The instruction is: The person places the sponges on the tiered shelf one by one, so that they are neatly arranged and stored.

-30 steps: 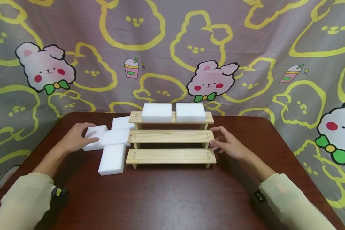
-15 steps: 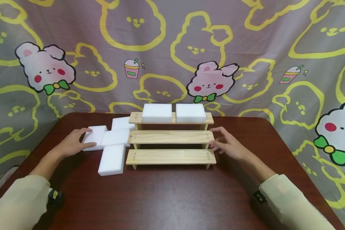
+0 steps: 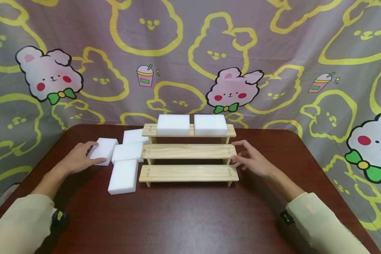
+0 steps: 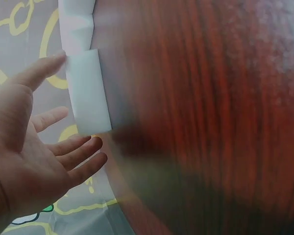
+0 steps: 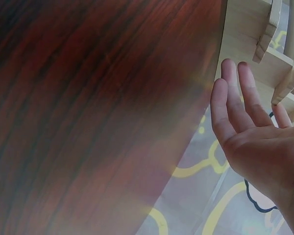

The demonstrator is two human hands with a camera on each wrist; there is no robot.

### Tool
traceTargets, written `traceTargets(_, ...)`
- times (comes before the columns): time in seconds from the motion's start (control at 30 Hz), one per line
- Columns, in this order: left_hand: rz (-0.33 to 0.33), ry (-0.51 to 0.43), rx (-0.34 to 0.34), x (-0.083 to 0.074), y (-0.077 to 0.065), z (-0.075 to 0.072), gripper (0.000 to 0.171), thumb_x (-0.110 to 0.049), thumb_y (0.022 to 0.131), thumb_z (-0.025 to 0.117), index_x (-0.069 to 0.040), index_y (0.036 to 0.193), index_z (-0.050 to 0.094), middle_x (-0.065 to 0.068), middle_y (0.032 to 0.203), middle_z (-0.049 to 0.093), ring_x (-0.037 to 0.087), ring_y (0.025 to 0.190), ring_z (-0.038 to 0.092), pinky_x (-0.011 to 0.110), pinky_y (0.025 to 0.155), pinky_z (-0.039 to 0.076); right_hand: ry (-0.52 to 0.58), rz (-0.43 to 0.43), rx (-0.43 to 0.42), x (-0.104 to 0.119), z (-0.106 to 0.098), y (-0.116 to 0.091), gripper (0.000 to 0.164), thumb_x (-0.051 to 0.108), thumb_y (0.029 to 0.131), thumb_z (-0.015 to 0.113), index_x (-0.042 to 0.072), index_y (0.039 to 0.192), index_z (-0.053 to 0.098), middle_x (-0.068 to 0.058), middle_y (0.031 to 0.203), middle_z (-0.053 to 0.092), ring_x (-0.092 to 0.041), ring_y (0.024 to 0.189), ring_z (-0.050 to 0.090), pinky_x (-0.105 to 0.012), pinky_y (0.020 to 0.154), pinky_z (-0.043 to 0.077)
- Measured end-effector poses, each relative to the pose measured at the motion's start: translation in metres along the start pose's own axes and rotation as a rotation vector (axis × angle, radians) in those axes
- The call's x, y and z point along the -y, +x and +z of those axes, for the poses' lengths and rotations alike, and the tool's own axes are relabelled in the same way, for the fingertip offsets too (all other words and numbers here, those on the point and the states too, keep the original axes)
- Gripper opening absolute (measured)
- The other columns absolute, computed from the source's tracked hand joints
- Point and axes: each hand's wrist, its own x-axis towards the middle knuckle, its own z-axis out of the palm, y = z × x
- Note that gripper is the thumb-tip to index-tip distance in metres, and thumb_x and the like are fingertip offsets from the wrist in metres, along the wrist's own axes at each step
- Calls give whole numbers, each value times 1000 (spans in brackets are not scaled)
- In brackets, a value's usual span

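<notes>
At the left, my left hand (image 3: 77,158) pinches a white sponge block (image 3: 103,151), with its index finger at the far edge and its thumb at the near edge. The left wrist view shows the block (image 4: 88,93) beside the thumb, the other fingers loosely spread by its end. A three-step wooden display rack (image 3: 188,173) stands in the middle of the table. My right hand (image 3: 255,160) holds the right end of its middle step between thumb and index finger; the right wrist view shows the remaining fingers (image 5: 232,98) extended.
Three more white blocks (image 3: 124,176) lie against each other left of the rack. Two white blocks (image 3: 173,124) sit side by side on the top step. The dark red table (image 3: 190,218) ends at a patterned curtain (image 3: 184,70).
My left hand has come down around the leftmost block, which has turned slightly and drawn a little left from its neighbour. My right hand stays at the rack.
</notes>
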Motion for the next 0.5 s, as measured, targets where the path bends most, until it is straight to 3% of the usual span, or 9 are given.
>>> traceTargets(0.23,39,7,-28,3,-2,-4,78,-25,91,76,15,144,36,46,133,39,55,116,44,73,101,42,0,5,-3,2,0,0,54,17,106,60,6,152,35,-26,106,72,-27,94,75,-40,75,56)
traceTargets(0.5,25,7,-11,3,-6,-2,85,-29,88,81,16,145,35,46,132,38,54,112,45,72,97,44,-5,17,5,2,0,0,55,18,106,60,7,153,34,-27,107,71,-29,95,74,-39,75,56)
